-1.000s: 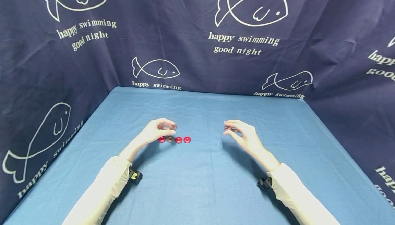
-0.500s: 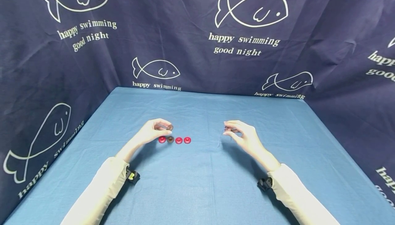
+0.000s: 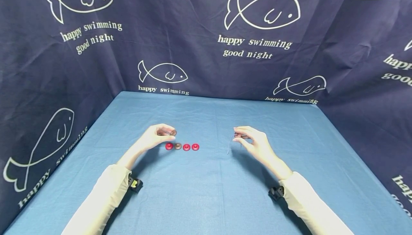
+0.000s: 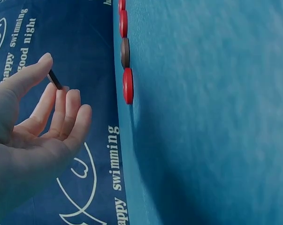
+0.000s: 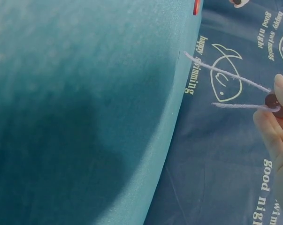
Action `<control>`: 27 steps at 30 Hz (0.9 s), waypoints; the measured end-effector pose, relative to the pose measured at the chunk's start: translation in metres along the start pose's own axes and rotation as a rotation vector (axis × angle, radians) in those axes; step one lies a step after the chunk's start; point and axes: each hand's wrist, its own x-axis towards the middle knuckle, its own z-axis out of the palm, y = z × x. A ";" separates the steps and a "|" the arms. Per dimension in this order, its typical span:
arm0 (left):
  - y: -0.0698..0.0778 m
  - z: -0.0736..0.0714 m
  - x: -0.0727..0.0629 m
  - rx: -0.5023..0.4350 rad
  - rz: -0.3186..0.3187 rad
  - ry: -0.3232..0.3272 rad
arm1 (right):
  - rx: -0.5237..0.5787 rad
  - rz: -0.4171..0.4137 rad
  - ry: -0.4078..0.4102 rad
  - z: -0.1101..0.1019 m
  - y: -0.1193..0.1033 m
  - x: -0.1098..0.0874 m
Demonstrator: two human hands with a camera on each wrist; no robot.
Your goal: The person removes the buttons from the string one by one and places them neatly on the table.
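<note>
My left hand [image 3: 157, 135] pinches a round brown button [image 3: 173, 133] between thumb and fingertips, raised above the table. In the left wrist view that button [image 4: 55, 79] shows edge-on as a thin dark disc. Just below and to the right of this hand lies a row of buttons: a red button [image 3: 169, 146], a brown button [image 3: 178, 146] and two more red buttons [image 3: 191, 147]. Over the right half, my right hand [image 3: 252, 138] grips a dark button [image 5: 272, 101] with a pale lilac string [image 5: 230, 74] through it; both string ends dangle free. Its fingers partly hide that button.
Blue cloth [image 3: 199, 192] covers the table under both hands. A dark blue curtain [image 3: 206, 31] with white fish drawings stands along the back and both sides. A black wrist camera [image 3: 135, 184] sits on the left wrist, another camera [image 3: 276, 193] on the right.
My left hand has drifted left with the brown button, uncovering more of the row's left end. The right hand stays nearly still with the string.
</note>
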 end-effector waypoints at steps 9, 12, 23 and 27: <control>-0.005 -0.009 -0.002 0.030 -0.028 0.019 | 0.002 -0.004 0.005 0.000 0.000 0.000; -0.004 -0.012 -0.003 0.041 -0.038 0.014 | -0.003 -0.012 0.011 0.000 0.000 0.000; -0.009 -0.016 -0.005 0.053 -0.060 -0.021 | -0.002 0.002 0.011 0.000 0.000 0.000; -0.012 -0.017 -0.005 0.059 -0.065 -0.031 | 0.002 -0.007 0.023 0.000 0.001 0.000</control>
